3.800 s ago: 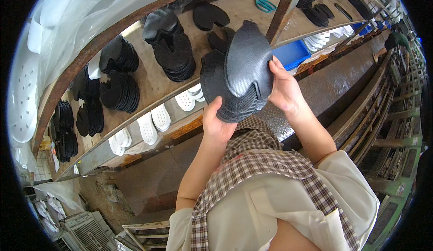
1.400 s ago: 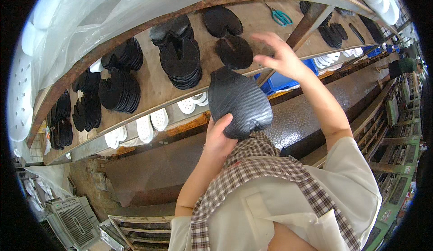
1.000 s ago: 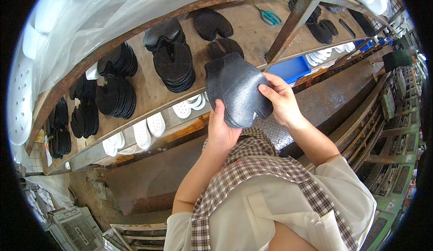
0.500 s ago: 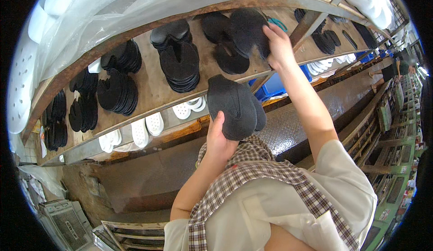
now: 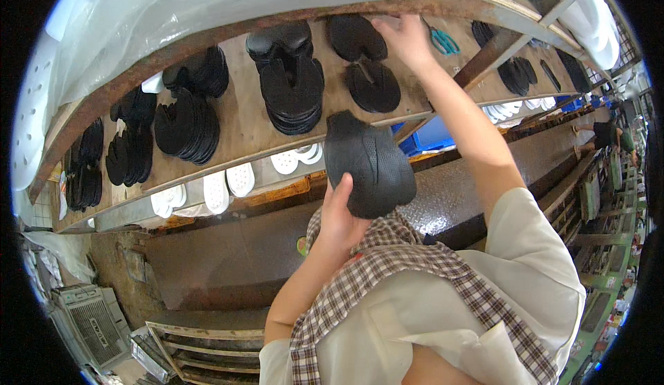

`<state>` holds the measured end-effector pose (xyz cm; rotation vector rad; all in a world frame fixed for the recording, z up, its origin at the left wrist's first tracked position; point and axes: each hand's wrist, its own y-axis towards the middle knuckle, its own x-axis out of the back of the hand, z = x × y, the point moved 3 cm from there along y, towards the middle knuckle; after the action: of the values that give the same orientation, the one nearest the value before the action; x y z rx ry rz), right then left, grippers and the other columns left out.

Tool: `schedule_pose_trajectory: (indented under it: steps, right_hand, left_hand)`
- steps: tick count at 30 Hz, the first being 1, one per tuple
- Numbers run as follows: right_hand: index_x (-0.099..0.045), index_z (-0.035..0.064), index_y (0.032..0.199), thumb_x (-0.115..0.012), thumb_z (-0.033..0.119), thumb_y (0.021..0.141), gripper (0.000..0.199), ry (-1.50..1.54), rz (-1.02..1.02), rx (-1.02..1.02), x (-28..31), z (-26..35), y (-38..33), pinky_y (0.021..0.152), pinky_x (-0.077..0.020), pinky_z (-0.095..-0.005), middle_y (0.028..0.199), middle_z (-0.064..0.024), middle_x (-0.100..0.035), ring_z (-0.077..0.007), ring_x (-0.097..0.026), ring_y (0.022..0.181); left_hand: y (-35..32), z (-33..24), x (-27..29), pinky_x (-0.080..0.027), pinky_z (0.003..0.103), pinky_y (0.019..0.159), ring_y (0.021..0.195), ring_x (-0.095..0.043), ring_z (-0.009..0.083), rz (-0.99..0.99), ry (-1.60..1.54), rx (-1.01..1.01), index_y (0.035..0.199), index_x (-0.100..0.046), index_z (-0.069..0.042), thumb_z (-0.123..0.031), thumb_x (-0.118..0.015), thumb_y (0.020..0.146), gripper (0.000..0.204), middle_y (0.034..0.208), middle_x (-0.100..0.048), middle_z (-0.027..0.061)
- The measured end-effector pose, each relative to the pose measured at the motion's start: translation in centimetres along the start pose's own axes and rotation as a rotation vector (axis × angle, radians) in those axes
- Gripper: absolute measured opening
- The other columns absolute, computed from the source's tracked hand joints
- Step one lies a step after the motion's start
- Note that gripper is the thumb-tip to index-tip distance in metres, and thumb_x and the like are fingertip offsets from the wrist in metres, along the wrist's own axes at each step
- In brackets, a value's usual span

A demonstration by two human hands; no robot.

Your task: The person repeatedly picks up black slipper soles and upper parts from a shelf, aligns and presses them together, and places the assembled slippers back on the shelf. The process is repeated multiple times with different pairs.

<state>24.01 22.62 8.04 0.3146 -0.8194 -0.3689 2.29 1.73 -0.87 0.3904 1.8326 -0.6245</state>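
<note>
While the left hand grips a stack of black soles just below the wooden shelf, the right hand reaches up — fingers spread, touching a black sole lying there.

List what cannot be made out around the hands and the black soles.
- Head view: the left hand holds a stack of black soles; its count is hidden, the soles overlapping.
- Right hand on the wooden shelf: the palm hides any grip.
- Teal scissors: too small to detail.
</note>
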Motion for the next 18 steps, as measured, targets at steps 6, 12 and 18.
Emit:
schedule_pose_trajectory:
  steps: [6, 12, 18]
  right_hand:
    - [-0.063, 0.0034, 0.11, -0.08, 0.031, 0.067, 0.054, -0.024, 0.78, 0.66, 7.4, 8.5, -15.2, 0.1, -0.0403, -0.0439, 0.117, -0.0123, -0.058, -0.031, -0.05, 0.118]
    - [-0.057, 0.0051, 0.111, -0.081, 0.022, 0.053, 0.065, -0.242, 0.598, 0.69, 7.6, 9.0, -20.2, 0.099, -0.0374, -0.0447, 0.124, -0.0086, -0.05, -0.0297, -0.044, 0.124]
    - [-0.053, 0.0055, 0.098, -0.083, 0.016, 0.054, 0.054, -0.092, 0.642, 0.576, 7.6, 8.5, -20.4, 0.101, -0.0344, -0.0468, 0.116, -0.0121, -0.049, -0.0356, -0.041, 0.124]
  left_hand:
    - [2.0, -0.2, -1.4, -0.041, 0.045, 0.104, 0.123, -0.049, 0.0271, 0.185, -0.06, -0.029, 0.139, -0.033, -0.006, -0.021, -0.048, 0.097, 0.047, 0.136, -0.046, 0.0127]
    - [2.2, 0.5, -1.8, -0.043, 0.042, 0.102, 0.121, -0.049, 0.0243, 0.247, 0.022, -0.021, 0.137, -0.035, -0.006, -0.025, -0.046, 0.099, 0.044, 0.133, -0.048, 0.0114]
    - [2.0, 1.0, -1.9, -0.039, 0.042, 0.104, 0.122, -0.048, 0.0231, 0.25, 0.014, 0.057, 0.138, -0.033, -0.008, -0.035, -0.04, 0.101, 0.047, 0.133, -0.048, 0.0099]
